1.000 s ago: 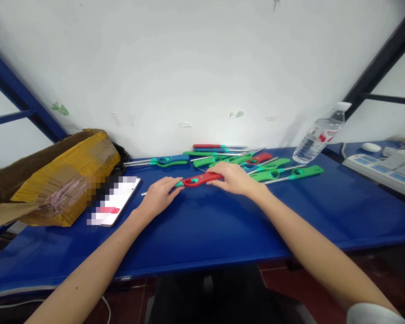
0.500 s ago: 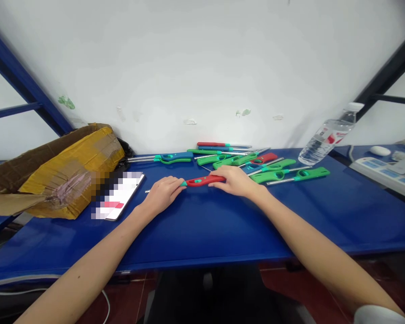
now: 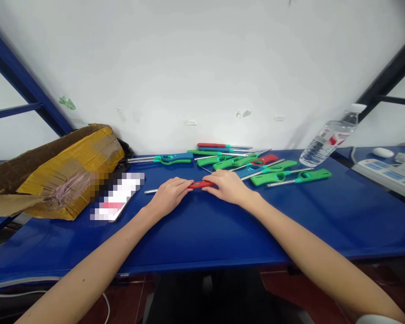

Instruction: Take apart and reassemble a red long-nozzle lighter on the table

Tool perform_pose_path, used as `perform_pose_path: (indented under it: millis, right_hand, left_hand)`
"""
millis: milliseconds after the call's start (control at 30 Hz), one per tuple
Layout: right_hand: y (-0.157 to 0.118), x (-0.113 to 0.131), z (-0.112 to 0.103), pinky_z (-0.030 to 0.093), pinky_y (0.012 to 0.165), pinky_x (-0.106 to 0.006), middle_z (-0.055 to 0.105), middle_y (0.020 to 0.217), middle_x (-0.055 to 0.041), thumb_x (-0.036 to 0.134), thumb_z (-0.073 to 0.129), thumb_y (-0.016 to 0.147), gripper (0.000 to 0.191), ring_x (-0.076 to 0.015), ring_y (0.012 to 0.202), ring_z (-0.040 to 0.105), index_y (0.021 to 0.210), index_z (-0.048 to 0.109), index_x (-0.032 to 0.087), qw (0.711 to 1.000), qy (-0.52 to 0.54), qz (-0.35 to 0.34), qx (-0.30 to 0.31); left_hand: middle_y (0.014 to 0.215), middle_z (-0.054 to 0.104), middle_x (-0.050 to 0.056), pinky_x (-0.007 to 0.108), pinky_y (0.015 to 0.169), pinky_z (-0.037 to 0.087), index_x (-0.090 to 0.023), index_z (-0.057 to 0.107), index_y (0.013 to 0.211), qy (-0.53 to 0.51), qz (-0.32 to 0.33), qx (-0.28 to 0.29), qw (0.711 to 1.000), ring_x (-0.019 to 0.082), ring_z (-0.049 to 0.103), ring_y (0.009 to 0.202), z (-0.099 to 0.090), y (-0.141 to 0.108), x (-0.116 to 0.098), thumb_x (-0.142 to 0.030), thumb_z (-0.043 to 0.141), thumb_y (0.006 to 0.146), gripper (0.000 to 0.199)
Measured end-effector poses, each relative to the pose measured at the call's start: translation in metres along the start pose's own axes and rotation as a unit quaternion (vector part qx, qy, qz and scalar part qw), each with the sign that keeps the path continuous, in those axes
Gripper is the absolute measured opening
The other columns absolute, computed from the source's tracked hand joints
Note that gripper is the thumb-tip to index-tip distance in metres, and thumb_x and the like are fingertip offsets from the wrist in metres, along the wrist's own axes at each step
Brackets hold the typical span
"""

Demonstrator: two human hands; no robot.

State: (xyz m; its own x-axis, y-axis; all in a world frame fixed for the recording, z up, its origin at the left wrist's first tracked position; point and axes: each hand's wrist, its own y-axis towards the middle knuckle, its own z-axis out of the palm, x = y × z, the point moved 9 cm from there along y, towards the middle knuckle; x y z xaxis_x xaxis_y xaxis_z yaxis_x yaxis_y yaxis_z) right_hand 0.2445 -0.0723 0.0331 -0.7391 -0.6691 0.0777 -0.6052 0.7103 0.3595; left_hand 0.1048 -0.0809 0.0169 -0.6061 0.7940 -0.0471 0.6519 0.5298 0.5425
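Red lighter: crosswise between the hands, metal rod jutting out leftward.
Left hand: pinching front part, fingers together.
Right hand: pinching handle.
Green lighters: beyond and right, on blue table.

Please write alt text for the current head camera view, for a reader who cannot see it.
Two bare hands, left and right, hold a red long-necked lighter over a blue table. Behind them lie more such lighters, mostly green. A phone and taped cardboard box sit left; a clear bottle and power strip sit right.
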Motion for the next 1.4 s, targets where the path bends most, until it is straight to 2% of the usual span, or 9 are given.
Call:
perform_pose_path:
  millis: [267, 433, 600, 733, 933, 1033, 1133, 1267, 1400]
  right_hand:
    - [0.001, 0.006, 0.017, 0.038, 0.070, -0.030, 0.071, 0.086, -0.0084, 0.045, 0.046, 0.099, 0.037, -0.0202, 0.080, 0.062, 0.099, 0.070, 0.016, 1.000, -0.003, -0.027, 0.007]
    - [0.000, 0.006, 0.014, 0.036, 0.065, -0.030, 0.071, 0.083, -0.0070, 0.046, 0.049, 0.098, 0.036, -0.0196, 0.079, 0.060, 0.095, 0.071, 0.018, 1.000, 0.002, -0.019, 0.009]
    - [0.000, 0.003, 0.002, 0.038, 0.067, -0.030, 0.071, 0.087, -0.0069, 0.045, 0.054, 0.096, 0.030, -0.0214, 0.085, 0.059, 0.104, 0.072, 0.021, 1.000, -0.005, -0.001, -0.028]
    - [0.001, 0.007, 0.004, 0.041, 0.070, -0.029, 0.071, 0.095, -0.0080, 0.044, 0.052, 0.097, 0.033, -0.0202, 0.085, 0.063, 0.110, 0.069, 0.019, 0.999, 0.008, 0.000, -0.040]
    - [0.001, 0.004, 0.005, 0.042, 0.072, -0.029, 0.070, 0.102, -0.0090, 0.046, 0.056, 0.094, 0.034, -0.0218, 0.091, 0.065, 0.113, 0.066, 0.020, 1.000, 0.024, 0.017, -0.009]
    - [-0.001, 0.004, 0.006, 0.041, 0.069, -0.029, 0.071, 0.093, -0.0072, 0.047, 0.050, 0.097, 0.034, -0.0209, 0.084, 0.064, 0.108, 0.067, 0.021, 0.999, 0.025, -0.003, 0.039]
    - [-0.001, 0.003, 0.005, 0.039, 0.067, -0.028, 0.069, 0.089, -0.0072, 0.045, 0.045, 0.099, 0.035, -0.0200, 0.080, 0.062, 0.111, 0.066, 0.020, 0.999, 0.012, -0.016, 0.047]
    - [-0.001, -0.001, 0.005, 0.042, 0.069, -0.029, 0.068, 0.092, -0.0077, 0.043, 0.048, 0.099, 0.034, -0.0210, 0.082, 0.062, 0.118, 0.064, 0.020, 0.999, 0.004, -0.013, 0.033]
    - [-0.004, -0.012, -0.009, 0.048, 0.081, -0.034, 0.066, 0.110, -0.0117, 0.041, 0.053, 0.096, 0.037, -0.0245, 0.096, 0.062, 0.125, 0.060, 0.019, 0.999, 0.021, -0.004, -0.039]
  left_hand:
    - [0.103, 0.072, 0.010, 0.035, 0.080, 0.055, -0.017, 0.065, 0.113, -0.072, -0.015, 0.007, 0.997, 0.021, 0.065, 0.090, 0.000, 0.000, 0.000, -0.027, 0.042, 0.102, 0.027]
    - [0.098, 0.071, 0.009, 0.034, 0.078, 0.055, -0.017, 0.064, 0.110, -0.072, -0.023, 0.015, 0.997, 0.021, 0.065, 0.087, 0.001, 0.001, 0.001, -0.027, 0.041, 0.102, 0.027]
    - [0.117, 0.069, 0.011, 0.040, 0.090, 0.056, -0.018, 0.061, 0.122, -0.061, -0.010, -0.028, 0.998, 0.023, 0.065, 0.105, -0.004, 0.004, -0.005, -0.032, 0.049, 0.100, 0.029]
    - [0.116, 0.070, 0.012, 0.042, 0.090, 0.057, -0.018, 0.062, 0.123, -0.038, 0.028, -0.067, 0.997, 0.024, 0.067, 0.105, -0.011, 0.006, -0.014, -0.029, 0.051, 0.099, 0.029]
    - [0.111, 0.073, 0.011, 0.040, 0.088, 0.058, -0.019, 0.066, 0.120, -0.025, 0.046, -0.071, 0.996, 0.024, 0.070, 0.103, -0.015, 0.004, -0.019, -0.027, 0.050, 0.100, 0.027]
    - [0.111, 0.073, 0.011, 0.040, 0.087, 0.058, -0.019, 0.065, 0.120, -0.023, 0.059, -0.070, 0.996, 0.024, 0.070, 0.102, -0.015, 0.003, -0.020, -0.026, 0.050, 0.100, 0.026]
    - [0.112, 0.073, 0.010, 0.040, 0.087, 0.058, -0.018, 0.065, 0.119, -0.018, 0.067, -0.077, 0.995, 0.024, 0.070, 0.102, -0.014, 0.003, -0.021, -0.024, 0.050, 0.100, 0.025]
    - [0.113, 0.073, 0.011, 0.040, 0.088, 0.057, -0.017, 0.065, 0.120, -0.012, 0.048, -0.078, 0.996, 0.025, 0.069, 0.104, -0.012, 0.004, -0.016, -0.027, 0.053, 0.098, 0.026]
    - [0.119, 0.070, 0.014, 0.045, 0.090, 0.055, -0.016, 0.058, 0.130, -0.004, -0.030, -0.065, 0.997, 0.028, 0.067, 0.107, -0.014, 0.002, 0.005, -0.042, 0.060, 0.093, 0.045]
